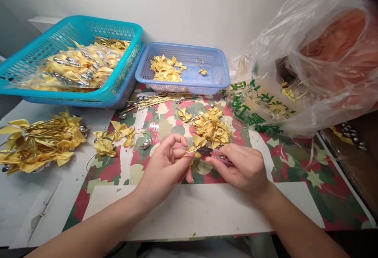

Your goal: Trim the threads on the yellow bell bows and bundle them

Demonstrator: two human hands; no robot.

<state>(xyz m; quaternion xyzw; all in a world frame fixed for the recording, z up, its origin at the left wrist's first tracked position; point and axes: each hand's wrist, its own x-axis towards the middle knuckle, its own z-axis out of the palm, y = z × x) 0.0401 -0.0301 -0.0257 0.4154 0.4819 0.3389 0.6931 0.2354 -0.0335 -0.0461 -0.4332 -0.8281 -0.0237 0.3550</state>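
My left hand (168, 159) is closed in a pinch on a gold ribbon flower (197, 141) with a gold wire stem. My right hand (243, 165) is wrapped round small pliers (217, 154) with dark jaws and pinkish-purple handles. The jaws reach left to the flower, close to my left fingertips. Whether they grip the wire is too small to tell. Just beyond both hands lies a pile of gold ribbon flowers (211, 126). A few more flowers on looped wires (104, 145) rest to the left of my left hand.
A turquoise basket (134, 49) with bagged flowers and silver beads stands back left. Beside it, a blue basket (184, 47) holds yellow bows. Gold wires (159, 99) lie before it. A bundle of flowers (44, 140) sits left, a plastic bag (265, 92) right. White card (177, 214) lies in front.
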